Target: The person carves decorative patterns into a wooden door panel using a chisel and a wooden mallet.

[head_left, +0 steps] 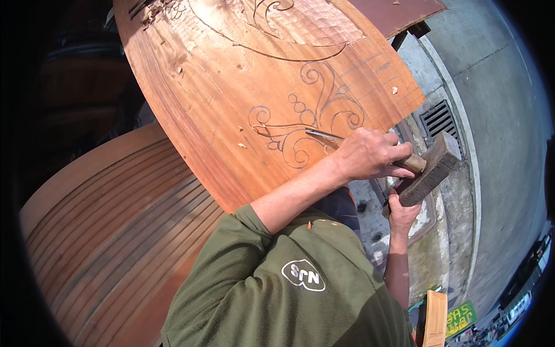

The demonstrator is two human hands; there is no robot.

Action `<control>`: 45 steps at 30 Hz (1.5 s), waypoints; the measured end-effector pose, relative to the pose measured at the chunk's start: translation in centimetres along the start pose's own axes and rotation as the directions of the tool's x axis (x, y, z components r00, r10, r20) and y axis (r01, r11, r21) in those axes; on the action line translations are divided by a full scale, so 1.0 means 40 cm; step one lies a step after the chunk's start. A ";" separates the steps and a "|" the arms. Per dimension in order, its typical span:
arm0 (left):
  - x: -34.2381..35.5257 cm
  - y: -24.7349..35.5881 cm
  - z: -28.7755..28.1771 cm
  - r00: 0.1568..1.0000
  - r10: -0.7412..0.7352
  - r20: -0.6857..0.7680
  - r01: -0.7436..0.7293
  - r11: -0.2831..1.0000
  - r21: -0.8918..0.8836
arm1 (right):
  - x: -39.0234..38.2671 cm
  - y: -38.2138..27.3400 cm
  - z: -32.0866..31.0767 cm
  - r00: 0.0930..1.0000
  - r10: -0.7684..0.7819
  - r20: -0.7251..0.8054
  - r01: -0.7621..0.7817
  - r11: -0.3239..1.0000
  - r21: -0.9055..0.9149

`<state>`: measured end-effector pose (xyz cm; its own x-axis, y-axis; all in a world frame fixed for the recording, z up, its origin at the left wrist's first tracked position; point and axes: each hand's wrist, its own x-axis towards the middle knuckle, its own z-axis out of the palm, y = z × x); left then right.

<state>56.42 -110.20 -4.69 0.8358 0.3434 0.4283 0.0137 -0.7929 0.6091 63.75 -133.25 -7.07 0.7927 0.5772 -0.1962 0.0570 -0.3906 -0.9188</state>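
My left hand [367,153] is closed round a carving chisel [325,136]. The blade points left, its tip meeting a pencilled scroll pattern [329,104] on a wide reddish-brown wooden panel [208,139]. From the other side of the fist sticks the wooden handle end. Right beside that end is the head of a wooden mallet [432,169], gripped by my right hand [403,215]; whether the two touch I cannot tell. A groove is cut along one curved stem near the blade. The mallet's handle is mostly hidden in my fingers.
Wood chips [241,145] lie scattered on the panel, with deeper carved relief [324,23] at its far end. Stacked curved boards [115,231] stand at left. Concrete pavement [497,115] with a drain grate [440,120] lies right. A reddish board [399,14] juts in at the top.
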 end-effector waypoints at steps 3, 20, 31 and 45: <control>-0.002 -0.003 0.006 0.999 -0.034 0.002 0.034 0.999 -0.003 | 0.023 0.006 -0.059 0.996 0.079 -0.038 -0.077 0.996 0.047; 0.017 -0.015 -0.001 0.995 -0.097 0.018 0.098 0.995 -0.020 | 0.039 -0.046 0.009 0.999 -0.008 -0.037 0.006 0.997 -0.076; 0.024 -0.032 -0.037 0.986 -0.110 -0.123 0.110 0.994 -0.007 | 0.073 -0.087 0.002 0.999 0.048 0.015 -0.046 0.993 -0.110; 0.043 -0.039 -0.067 0.959 -0.176 -0.222 0.185 0.982 0.023 | 0.148 -0.112 -0.072 0.986 0.166 0.027 -0.168 0.979 0.119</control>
<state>56.37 -107.02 -3.14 0.6773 0.5806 0.4517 0.1808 -0.7266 0.6628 69.95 -130.15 -3.14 0.7745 0.5237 -0.3549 -0.1494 -0.3938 -0.9070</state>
